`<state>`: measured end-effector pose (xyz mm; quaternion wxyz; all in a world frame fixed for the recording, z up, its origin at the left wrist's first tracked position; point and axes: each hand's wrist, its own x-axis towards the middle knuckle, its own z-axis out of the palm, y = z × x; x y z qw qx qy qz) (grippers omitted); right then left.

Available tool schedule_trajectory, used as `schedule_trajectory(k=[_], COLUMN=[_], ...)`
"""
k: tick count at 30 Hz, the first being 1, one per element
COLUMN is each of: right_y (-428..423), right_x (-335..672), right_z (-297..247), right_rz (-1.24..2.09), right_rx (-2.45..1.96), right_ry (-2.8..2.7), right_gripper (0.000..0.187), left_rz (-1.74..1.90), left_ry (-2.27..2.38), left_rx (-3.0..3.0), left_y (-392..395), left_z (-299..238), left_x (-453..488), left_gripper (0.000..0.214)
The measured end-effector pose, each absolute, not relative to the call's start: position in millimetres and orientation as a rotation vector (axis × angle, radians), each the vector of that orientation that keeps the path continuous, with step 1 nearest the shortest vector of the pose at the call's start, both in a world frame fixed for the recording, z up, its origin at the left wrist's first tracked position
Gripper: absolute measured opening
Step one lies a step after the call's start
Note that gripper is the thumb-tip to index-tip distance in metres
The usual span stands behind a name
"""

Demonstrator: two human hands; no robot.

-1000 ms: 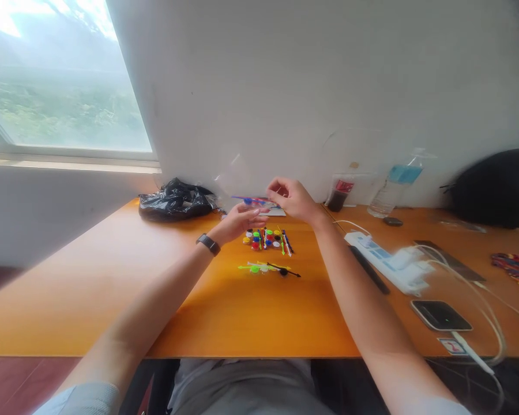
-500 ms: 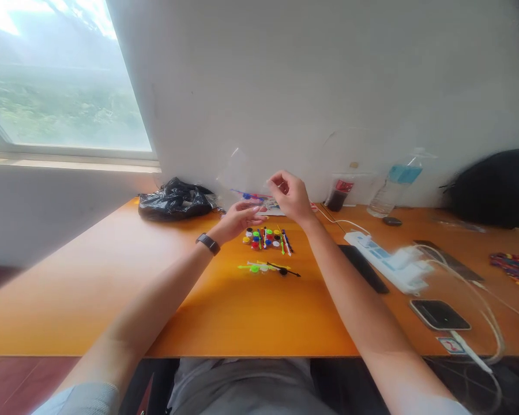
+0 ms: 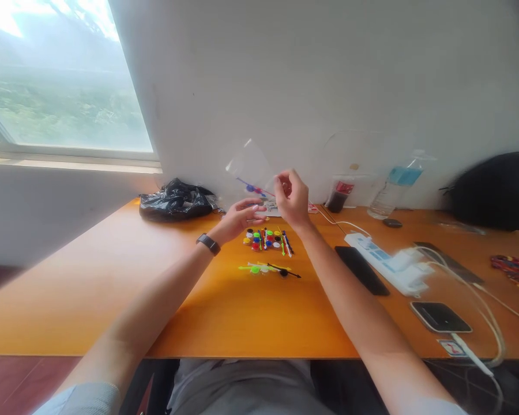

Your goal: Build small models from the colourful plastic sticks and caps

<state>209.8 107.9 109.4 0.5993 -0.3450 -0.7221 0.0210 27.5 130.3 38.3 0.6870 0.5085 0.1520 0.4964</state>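
My right hand (image 3: pixel 290 197) is closed in a pinch on a clear plastic bag (image 3: pixel 249 166), which is tilted up toward the wall with blue and purple small pieces (image 3: pixel 253 188) inside. My left hand (image 3: pixel 241 218), with a dark band on the wrist, hovers just below the bag with fingers stretched out. Under both hands a cluster of small coloured caps and sticks (image 3: pixel 267 239) lies on the orange table (image 3: pixel 112 288). A second row of green, yellow and black sticks (image 3: pixel 269 268) lies nearer to me.
A black plastic bag (image 3: pixel 175 199) sits at the back left by the wall. To the right are a dark drink cup (image 3: pixel 339 195), a water bottle (image 3: pixel 393 187), a white power strip (image 3: pixel 389 262), a black phone (image 3: pixel 361 261), a charging device (image 3: pixel 440 316) and a black backpack (image 3: pixel 497 187).
My right hand has lifted the clear bag and tipped it upward, moving slightly left. My left hand has stayed nearly still beneath it.
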Motion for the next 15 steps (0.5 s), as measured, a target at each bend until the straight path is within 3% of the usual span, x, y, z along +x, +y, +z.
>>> schedule_trajectory(k=[11,15], right_y=[106.4,108.4], right_x=[211.3,207.8], right_z=[109.9,105.4], right_rz=[0.137,0.148], right_rx=[-0.787,-0.829], right_ry=[-1.760,-1.859], right_gripper=[0.022,0.020], left_rz=[1.133,1.116], left_ry=[0.326,0.316], left_rx=[1.136,1.151], left_y=[125.4,126.7], left_z=[42.1,41.1], left_x=[30.6,30.0], left_gripper=[0.036,0.045])
